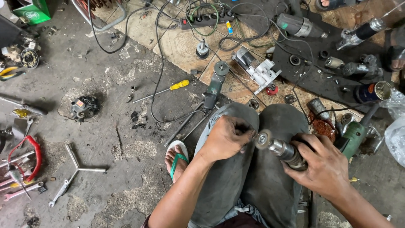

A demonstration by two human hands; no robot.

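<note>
I sit with my knees up in grey trousers. My right hand (325, 166) grips a dark motor armature (282, 150) resting on my right knee, its shaft and round bearing end (263, 139) pointing left. My left hand (228, 137) lies on my left knee with its fingers curled at the bearing end, fingertips touching or pinching something small there; what they hold is hidden.
An angle grinder (215, 86), a yellow-handled screwdriver (168, 89), a power strip (206, 19) with tangled cables, a three-way socket wrench (76, 168), a green power tool (353, 137), several tool parts on a black mat (320, 80), and spanners at the left lie on the concrete floor.
</note>
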